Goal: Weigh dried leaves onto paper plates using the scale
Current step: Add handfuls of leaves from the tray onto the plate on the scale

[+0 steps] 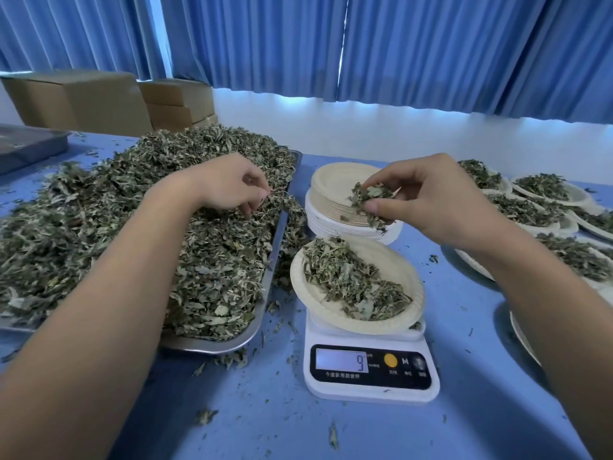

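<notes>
Dried green leaves [348,280] lie on the round paper plate [399,270] atop the white digital scale [370,366], reading 9. Right hand [438,204] pinches a tuft above: sprinkle gradually. Left hand [229,187] pinches more in the steel tray [232,344].

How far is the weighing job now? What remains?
Done: several filled plates at the right. In hand: the plate on the scale holds leaves, display reads 9; right hand pinches a tuft, left hand pinches more in the tray. Left: the heaped tray, stacked empty plates.
</notes>
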`<state>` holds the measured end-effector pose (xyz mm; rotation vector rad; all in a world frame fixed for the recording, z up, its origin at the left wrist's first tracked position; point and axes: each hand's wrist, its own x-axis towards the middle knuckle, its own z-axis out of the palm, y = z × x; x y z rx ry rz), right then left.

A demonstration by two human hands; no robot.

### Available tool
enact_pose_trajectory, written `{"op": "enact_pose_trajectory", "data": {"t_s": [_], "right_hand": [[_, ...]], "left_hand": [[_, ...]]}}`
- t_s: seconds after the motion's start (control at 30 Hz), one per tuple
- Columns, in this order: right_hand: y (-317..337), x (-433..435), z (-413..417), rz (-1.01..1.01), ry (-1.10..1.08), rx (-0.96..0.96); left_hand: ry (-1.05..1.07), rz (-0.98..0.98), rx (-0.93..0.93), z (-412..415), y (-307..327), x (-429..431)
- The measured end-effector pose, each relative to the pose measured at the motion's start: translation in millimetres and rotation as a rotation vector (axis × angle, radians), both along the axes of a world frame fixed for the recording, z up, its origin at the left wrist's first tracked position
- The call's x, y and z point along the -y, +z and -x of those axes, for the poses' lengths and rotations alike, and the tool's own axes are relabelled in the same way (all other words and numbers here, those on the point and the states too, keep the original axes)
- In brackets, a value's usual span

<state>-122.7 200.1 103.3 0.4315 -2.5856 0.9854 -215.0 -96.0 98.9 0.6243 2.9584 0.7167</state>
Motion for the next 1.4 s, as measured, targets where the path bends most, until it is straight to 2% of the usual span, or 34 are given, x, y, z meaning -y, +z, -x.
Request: {"op": "enact_pose_trajectory", "data": {"t_s": [0.1,0.2,0.3,0.4,0.5,0.6,0.77,0.83,0.93,1.03,1.1,1.33,1.4], "right_hand": [[-2.0,16.8,5.8,-0.017,0.004,0.095],[-7.0,44.7,21.2,0.117,-0.035,0.125],[-3.5,86.3,36.1,0.292,0.018,0.272],[4.5,115.7,44.0,0.348,0.154,0.472],[11.1,112.7,42.9,0.358,0.181,0.426],[9.1,86.3,37.4,0.338,0.087,0.273],[-14.2,19.9,20.7,0.481,-0.189,0.157],[-30.3,-8.0,13.6,0.531,-0.309,0.131],[-62.6,-35.4,5.1,0.624,-0.473,0.121],[-88.1,-40.1,1.6,0.779,-0.536,0.129],[-96.5,-38.8,2.0,0.815,-0.530,0.139],[-101.0,-41.2,1.1,0.703,-0.494,0.194],[-91.9,-45.5,-1.8,0.651,-0.421,0.255]], "left_hand": [[0.092,-0.102,-0.034,-0.2,2.8,2.9],[0.286,-0.379,-0.122,-2.2,1.2,-5.0],[0.509,-0.661,-0.365,-3.3,5.7,-12.3],[0.601,-0.920,-0.632,-8.3,15.6,-17.3],[0.555,-1.089,-0.782,-16.3,21.2,-20.9],[0.445,-1.000,-0.658,-15.9,19.5,-25.6],[0.125,-0.590,-0.262,-23.5,6.0,-44.6],[-0.013,-0.427,-0.204,-22.4,-1.8,-49.5],[-0.159,-0.296,-0.137,-17.7,-9.3,-53.7],[-0.210,-0.285,-0.083,-16.0,-13.5,-55.1],[-0.224,-0.299,-0.071,-15.8,-14.8,-54.4],[-0.198,-0.382,-0.037,-16.0,-11.4,-54.3],[-0.183,-0.343,0.020,-15.6,-9.4,-53.9]]}}
